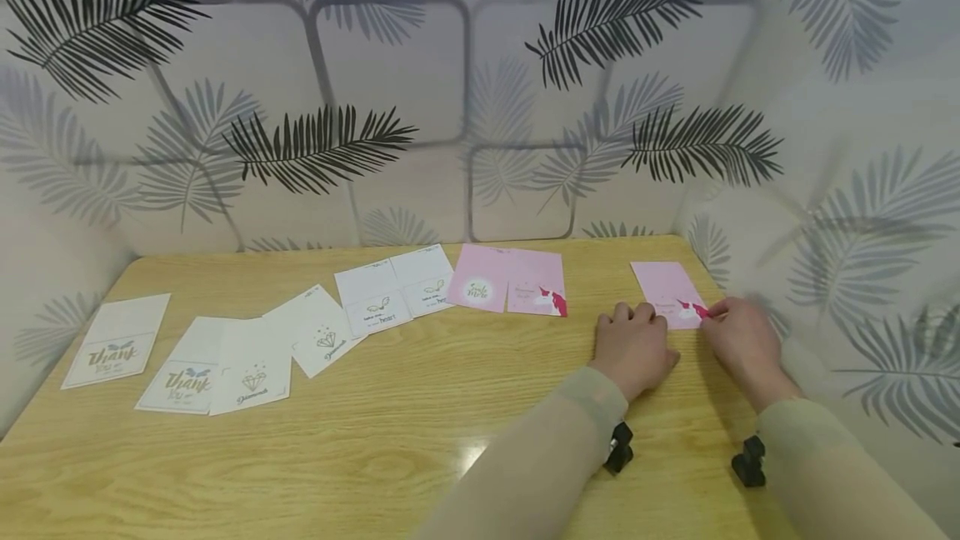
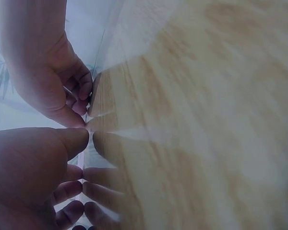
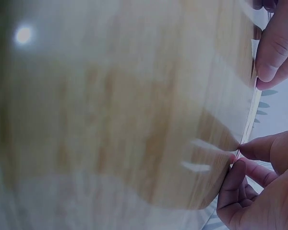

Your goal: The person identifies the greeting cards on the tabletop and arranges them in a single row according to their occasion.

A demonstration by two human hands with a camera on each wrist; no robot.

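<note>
A pink card [image 1: 660, 282] with a unicorn print lies at the right end of the wooden table. At its lower right corner, my right hand [image 1: 742, 344] pinches the edge between thumb and finger. My left hand [image 1: 633, 348] rests by the card's lower left, palm down, fingertips on the tabletop and right at the card's edge. From the left wrist view, the left hand's fingers [image 2: 69, 191] are extended and slightly spread against the surface. In the right wrist view, the right thumb and fingertip [image 3: 247, 149] meet low over the table.
Left of the hands lies a pair of pink cards [image 1: 510, 261] side by side. White cards with wings [image 1: 393, 290], diamond cards [image 1: 251, 357] and "Thank You" cards [image 1: 116, 340] spread leftward. A patterned wall [image 1: 517, 190] borders the wooden table [image 1: 390, 440] at back and right.
</note>
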